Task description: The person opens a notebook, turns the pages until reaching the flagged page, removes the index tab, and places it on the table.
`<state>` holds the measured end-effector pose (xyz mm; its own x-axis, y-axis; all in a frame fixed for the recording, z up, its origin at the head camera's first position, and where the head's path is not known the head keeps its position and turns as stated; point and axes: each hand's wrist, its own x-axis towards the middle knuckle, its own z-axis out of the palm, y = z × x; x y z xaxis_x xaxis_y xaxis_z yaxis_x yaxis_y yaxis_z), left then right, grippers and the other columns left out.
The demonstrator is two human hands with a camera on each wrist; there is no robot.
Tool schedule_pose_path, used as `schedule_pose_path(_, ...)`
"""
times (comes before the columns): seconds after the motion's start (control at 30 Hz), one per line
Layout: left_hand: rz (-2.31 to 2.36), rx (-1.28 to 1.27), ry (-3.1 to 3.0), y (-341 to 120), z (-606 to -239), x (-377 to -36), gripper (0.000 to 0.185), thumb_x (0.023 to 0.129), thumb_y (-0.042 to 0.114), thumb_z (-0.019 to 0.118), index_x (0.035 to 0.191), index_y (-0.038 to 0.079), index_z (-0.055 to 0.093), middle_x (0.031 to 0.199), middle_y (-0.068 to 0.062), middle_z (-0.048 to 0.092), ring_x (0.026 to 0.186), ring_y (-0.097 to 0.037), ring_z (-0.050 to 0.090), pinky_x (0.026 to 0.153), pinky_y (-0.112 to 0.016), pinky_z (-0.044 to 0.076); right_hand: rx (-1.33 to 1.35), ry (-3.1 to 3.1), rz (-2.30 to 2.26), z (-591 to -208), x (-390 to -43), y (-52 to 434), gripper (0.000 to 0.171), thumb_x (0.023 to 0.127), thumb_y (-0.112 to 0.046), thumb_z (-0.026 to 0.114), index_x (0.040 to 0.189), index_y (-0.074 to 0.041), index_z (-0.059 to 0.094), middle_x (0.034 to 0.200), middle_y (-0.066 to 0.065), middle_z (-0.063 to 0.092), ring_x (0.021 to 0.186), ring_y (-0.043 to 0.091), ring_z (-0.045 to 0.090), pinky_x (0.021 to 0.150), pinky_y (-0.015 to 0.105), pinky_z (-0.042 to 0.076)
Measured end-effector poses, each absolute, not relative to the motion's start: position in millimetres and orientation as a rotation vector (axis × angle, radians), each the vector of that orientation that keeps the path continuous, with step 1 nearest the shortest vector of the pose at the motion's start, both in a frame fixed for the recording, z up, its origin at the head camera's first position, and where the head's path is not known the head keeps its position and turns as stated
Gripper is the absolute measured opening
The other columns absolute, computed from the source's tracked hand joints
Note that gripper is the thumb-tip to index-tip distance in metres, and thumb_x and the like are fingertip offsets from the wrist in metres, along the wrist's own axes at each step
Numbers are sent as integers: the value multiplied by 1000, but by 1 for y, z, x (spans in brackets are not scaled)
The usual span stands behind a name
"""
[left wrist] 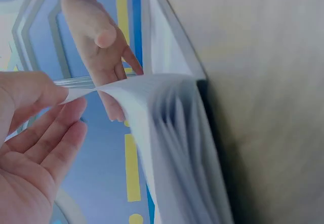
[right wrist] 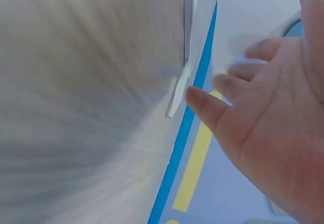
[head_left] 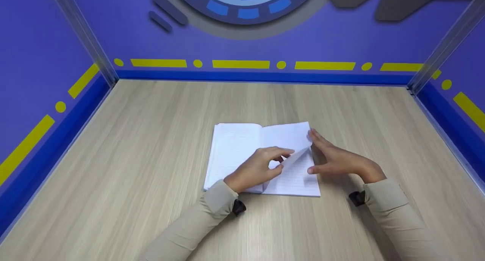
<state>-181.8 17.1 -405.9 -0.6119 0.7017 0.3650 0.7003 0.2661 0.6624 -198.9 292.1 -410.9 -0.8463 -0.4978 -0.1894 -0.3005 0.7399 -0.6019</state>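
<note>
An open notebook (head_left: 233, 151) with white lined pages lies on the table. My left hand (head_left: 255, 168) reaches across its middle and pinches a lifted page (head_left: 297, 157) between thumb and fingertips. The left wrist view shows that hand (left wrist: 30, 148) gripping the page's edge, with the bent page (left wrist: 121, 90) arching from the stack of leaves. At the notebook's right edge is my right hand (head_left: 341, 160), its fingers spread and extended, the fingertips by the upper right corner. In the right wrist view, the right hand (right wrist: 273, 113) has nothing in its grasp, beside the notebook's thin edge (right wrist: 177, 92).
The wood-grain table (head_left: 132, 151) surrounds the notebook. Blue-purple panels (head_left: 242, 45) with yellow dashes stand along its back and both sides. A dark band (head_left: 238, 207) is on the left wrist and another (head_left: 357, 197) on the right.
</note>
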Motion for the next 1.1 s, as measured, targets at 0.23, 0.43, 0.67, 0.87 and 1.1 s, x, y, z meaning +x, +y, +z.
schedule_pose_path(0.23,1533,1283,2519,10,-402,-185,39,87,-4,60,126,-2,60,106,-15,69,91,-22,68,84,-23,54,-626,2633,-917,-413,-201,292,118,78,-38,79,154,-9,-7,161,15,-12,149,37,-2,114,56,20)
schedule_pose_path(0.43,1684,1201,2545,-2,-396,-189,35,87,-1,62,122,1,64,103,-13,70,85,-17,64,79,-24,54,-651,2630,-884,-415,-199,293,115,79,-42,76,155,-8,-2,162,15,-7,149,35,-2,116,56,13)
schedule_pose_path(0.67,1740,1112,2595,-19,-389,-193,27,87,3,65,114,3,69,107,-9,72,91,-17,67,77,-26,54,-696,2619,-851,-415,-197,295,112,79,-47,74,155,-7,2,163,12,-5,150,33,0,116,55,12)
schedule_pose_path(0.87,1738,1035,2619,-29,-387,-193,23,86,3,67,109,3,70,105,-9,72,93,-16,67,78,-25,54,-683,2624,-817,-416,-195,294,111,79,-49,73,155,-8,3,163,9,-3,150,29,2,119,37,11)
schedule_pose_path(1.1,1646,1107,2651,-43,-390,-197,32,84,-1,67,116,3,67,108,-10,69,86,-19,62,78,-26,53,-674,2599,-799,-418,-195,291,109,79,-51,72,155,-10,6,163,9,1,150,31,5,117,53,14)
